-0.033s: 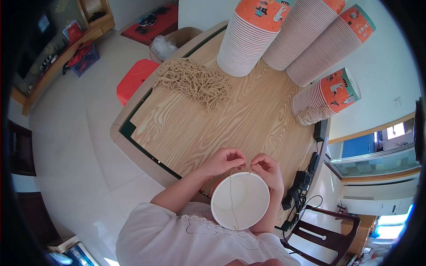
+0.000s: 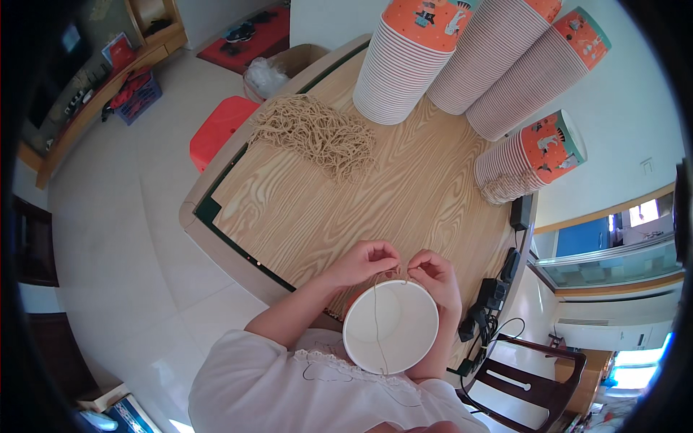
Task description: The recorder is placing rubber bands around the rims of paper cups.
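A white-lined paper bucket (image 2: pixel 408 328) leans against my body at the near table edge, its open mouth facing up. A thin tan string (image 2: pixel 376 317) runs across that mouth, from the far rim to the near rim. At the far rim my left hand (image 2: pixel 368 261) is closed in a pinch on the string. Just right of it, my right hand (image 2: pixel 435 276) also pinches the string, with a small gap between the two hands. Fingertips partly hide the string ends. Farther left on the table lies a loose heap of tan strings (image 2: pixel 317 136).
Tall stacks of nested paper buckets (image 2: pixel 404 65) stand at the far right of the table (image 2: pixel 325 216). A shorter stack (image 2: pixel 530 155) has strings around its lower part. Power adapters and cables (image 2: pixel 493 292) line the right edge. A red stool (image 2: pixel 220 128) and dark chair (image 2: pixel 530 382) stand nearby.
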The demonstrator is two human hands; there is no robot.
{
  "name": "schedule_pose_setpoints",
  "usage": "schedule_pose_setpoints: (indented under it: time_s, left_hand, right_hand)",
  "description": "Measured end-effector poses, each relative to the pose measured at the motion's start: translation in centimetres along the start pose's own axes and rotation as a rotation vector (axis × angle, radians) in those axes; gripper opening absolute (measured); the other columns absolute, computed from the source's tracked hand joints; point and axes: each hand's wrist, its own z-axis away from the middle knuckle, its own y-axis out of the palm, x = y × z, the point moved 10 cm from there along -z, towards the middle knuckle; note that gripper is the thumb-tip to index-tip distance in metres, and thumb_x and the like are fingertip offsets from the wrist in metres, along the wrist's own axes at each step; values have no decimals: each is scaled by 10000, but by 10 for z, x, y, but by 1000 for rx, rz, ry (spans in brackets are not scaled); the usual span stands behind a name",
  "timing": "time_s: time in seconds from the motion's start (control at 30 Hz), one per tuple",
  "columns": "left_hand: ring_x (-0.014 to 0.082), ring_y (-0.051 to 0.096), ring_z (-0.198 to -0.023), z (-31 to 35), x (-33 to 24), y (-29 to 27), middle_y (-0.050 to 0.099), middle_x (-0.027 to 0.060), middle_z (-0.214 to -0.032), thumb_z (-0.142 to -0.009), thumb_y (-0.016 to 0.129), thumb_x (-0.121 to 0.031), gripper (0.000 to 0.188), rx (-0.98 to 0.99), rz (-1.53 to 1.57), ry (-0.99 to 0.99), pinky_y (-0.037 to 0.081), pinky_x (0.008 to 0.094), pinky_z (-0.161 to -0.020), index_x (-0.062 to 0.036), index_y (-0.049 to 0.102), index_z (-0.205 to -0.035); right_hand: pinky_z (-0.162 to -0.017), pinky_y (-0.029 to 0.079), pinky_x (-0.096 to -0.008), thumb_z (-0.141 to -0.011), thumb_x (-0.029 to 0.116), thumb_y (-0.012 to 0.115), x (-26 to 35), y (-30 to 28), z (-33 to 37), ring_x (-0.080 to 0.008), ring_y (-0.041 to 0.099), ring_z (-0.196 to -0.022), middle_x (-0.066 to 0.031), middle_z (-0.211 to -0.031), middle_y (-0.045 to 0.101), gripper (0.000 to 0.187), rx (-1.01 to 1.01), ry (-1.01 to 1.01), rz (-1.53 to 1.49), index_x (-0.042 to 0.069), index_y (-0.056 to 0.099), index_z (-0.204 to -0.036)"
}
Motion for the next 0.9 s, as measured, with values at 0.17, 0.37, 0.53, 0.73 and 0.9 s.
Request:
schedule_pose_setpoints:
  time_s: [0.17, 0.37, 0.53, 0.73, 0.9]
  left_hand:
    - [103, 579, -728, 2, 3, -1, 608, 36, -803, -866, 560, -63, 65, -16, 18, -35, 478, 239, -668, -6, 568, -897]
    - [85, 571, -794, 0, 20, -7, 605, 20, -849, -860, 571, -78, 76, 1, -71, -77, 464, 217, -718, -26, 577, -915]
    - [86, 571, -799, 0, 32, -8, 606, 19, -860, -859, 579, -88, 86, 1, -71, -82, 461, 218, -718, -29, 580, -921]
    - [84, 575, -796, 0, 39, -9, 613, 21, -860, -864, 580, -103, 97, -47, -18, -90, 464, 214, -708, -31, 578, -929]
    - [80, 579, -738, 0, 34, -7, 613, 25, -820, -869, 570, -100, 84, -81, 5, -111, 464, 205, -650, -31, 573, -916]
  right_hand:
    - [-701, 439, -218, -777, -68, 605, -8, 3, 1, -102, 556, -792, -22, -839, 558, 132, 31, -20, -166, 14, 580, -876]
    - [-693, 447, -214, -768, -61, 623, -31, 15, -4, -100, 567, -803, -19, -847, 567, 161, 53, 56, -285, 24, 580, -898]
    - [-712, 445, -221, -768, -40, 639, -36, 17, -3, -100, 564, -804, -19, -853, 575, 155, 39, 97, -302, 24, 587, -900]
    - [-768, 427, -246, -744, -29, 661, -35, 11, -6, -108, 551, -830, -24, -834, 576, 141, -17, 9, -165, 21, 598, -860]
    - [-780, 417, -252, -725, -48, 659, -19, 4, -3, -129, 553, -815, -37, -821, 571, 141, -95, -9, -60, 25, 624, -840]
